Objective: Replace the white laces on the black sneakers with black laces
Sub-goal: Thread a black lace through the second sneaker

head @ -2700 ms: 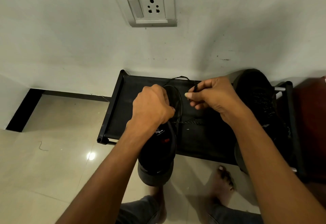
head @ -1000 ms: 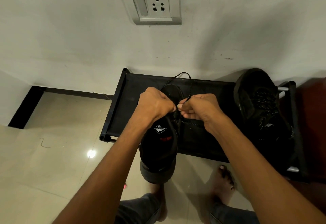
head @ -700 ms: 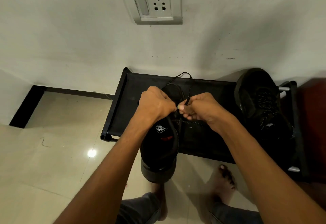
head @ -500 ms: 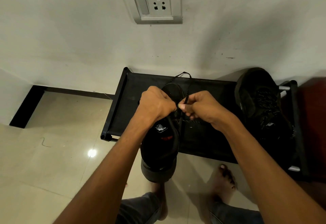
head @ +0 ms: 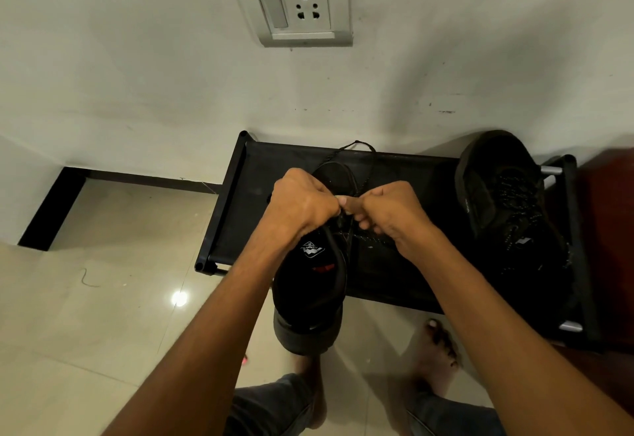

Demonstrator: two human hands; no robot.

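Above the rack [head: 236, 202], black sneaker [head: 310, 284] shows black lace [head: 363, 147] looping.

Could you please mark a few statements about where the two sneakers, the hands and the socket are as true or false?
1. Both hands meet at the held sneaker. True: left hand and right hand work its black lace.
2. The second sneaker lies on the floor. False: it sits on the rack, at its right end.
3. A socket is on the wall above the rack. True.
4. The held sneaker shows white laces. False: only black lace is visible.
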